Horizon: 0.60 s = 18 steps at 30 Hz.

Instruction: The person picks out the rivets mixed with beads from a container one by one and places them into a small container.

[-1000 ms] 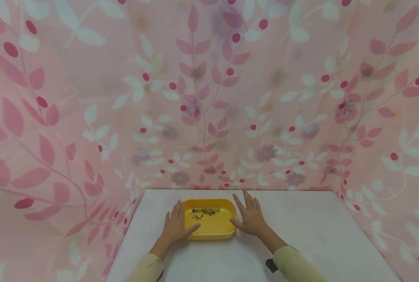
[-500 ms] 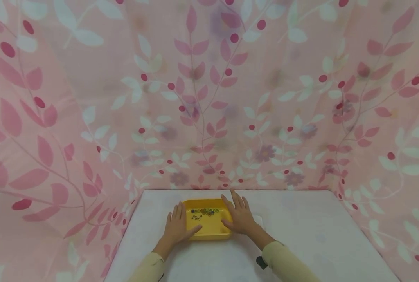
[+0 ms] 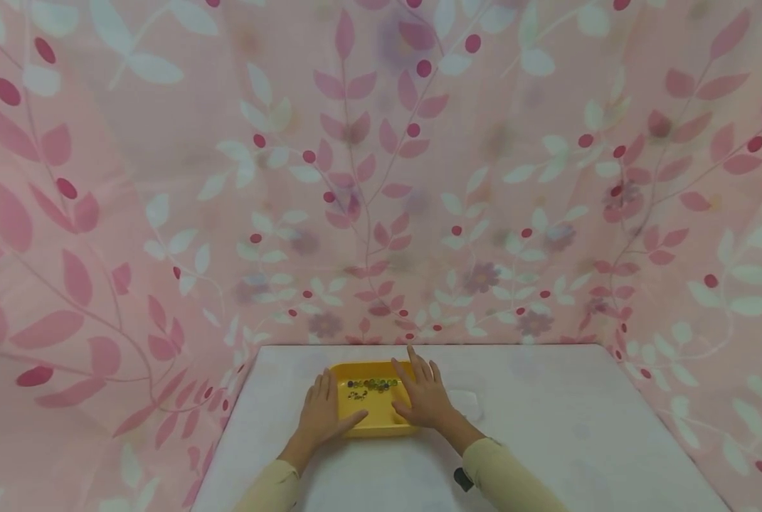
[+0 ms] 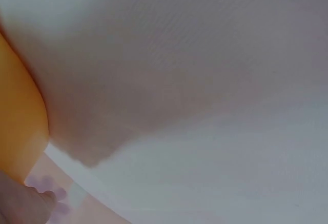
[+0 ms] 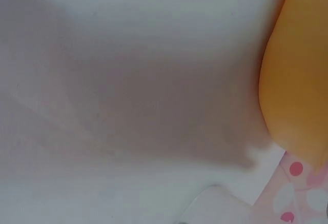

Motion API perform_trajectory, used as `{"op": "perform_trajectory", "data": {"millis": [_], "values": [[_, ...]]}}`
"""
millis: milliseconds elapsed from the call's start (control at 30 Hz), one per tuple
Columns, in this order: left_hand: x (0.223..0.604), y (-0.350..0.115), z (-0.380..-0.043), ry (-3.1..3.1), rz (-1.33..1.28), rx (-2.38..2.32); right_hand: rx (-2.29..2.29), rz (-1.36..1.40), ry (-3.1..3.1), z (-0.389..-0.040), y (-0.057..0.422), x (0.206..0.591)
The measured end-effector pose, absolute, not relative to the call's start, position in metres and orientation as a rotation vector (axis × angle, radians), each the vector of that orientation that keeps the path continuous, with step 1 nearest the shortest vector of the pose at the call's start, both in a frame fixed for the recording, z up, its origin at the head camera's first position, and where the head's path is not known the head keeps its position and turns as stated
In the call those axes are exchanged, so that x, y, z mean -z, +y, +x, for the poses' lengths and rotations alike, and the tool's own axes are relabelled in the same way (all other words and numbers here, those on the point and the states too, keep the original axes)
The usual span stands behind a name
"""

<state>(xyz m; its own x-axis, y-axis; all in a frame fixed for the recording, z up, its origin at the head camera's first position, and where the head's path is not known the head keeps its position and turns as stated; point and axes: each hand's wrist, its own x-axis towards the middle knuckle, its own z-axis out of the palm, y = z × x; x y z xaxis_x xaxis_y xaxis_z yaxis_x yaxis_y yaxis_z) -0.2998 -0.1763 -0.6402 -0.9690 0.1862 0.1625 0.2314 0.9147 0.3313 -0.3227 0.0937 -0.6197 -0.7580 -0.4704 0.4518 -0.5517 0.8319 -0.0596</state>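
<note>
A shallow yellow tray (image 3: 381, 430) lies on the white table toward its far edge. Inside it, shiny round marbles (image 3: 381, 385) gather in a rough row near the back, with small dark-and-clear pieces (image 3: 357, 395) just in front of them. My left hand (image 3: 319, 412) rests at the tray's left side, fingers straight, thumb reaching over the front left corner. On the other side, my right hand (image 3: 427, 400) lies with spread fingers over the right rim, hiding that end. Both wrist views show the outer wall of the tray (image 4: 20, 106) beside bare tabletop.
To the right of my right hand sits a flat, clear plastic piece (image 3: 470, 404), partly behind the wrist. The white table (image 3: 566, 427) stretches out to the right. Pink leaf-patterned cloth (image 3: 381, 213) hangs behind the table and along both sides.
My right hand has moved left, from beside the tray to over its right rim, uncovering the clear plastic piece. My left hand stays at the left side.
</note>
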Motion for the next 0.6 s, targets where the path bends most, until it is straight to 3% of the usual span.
{"op": "perform_trajectory", "data": {"millis": [600], "values": [[0.6474,-0.1763,-0.3028,-2.919,-0.338,0.54,-0.219,0.722,-2.7,-0.3268,0.0827,0.6208]]}}
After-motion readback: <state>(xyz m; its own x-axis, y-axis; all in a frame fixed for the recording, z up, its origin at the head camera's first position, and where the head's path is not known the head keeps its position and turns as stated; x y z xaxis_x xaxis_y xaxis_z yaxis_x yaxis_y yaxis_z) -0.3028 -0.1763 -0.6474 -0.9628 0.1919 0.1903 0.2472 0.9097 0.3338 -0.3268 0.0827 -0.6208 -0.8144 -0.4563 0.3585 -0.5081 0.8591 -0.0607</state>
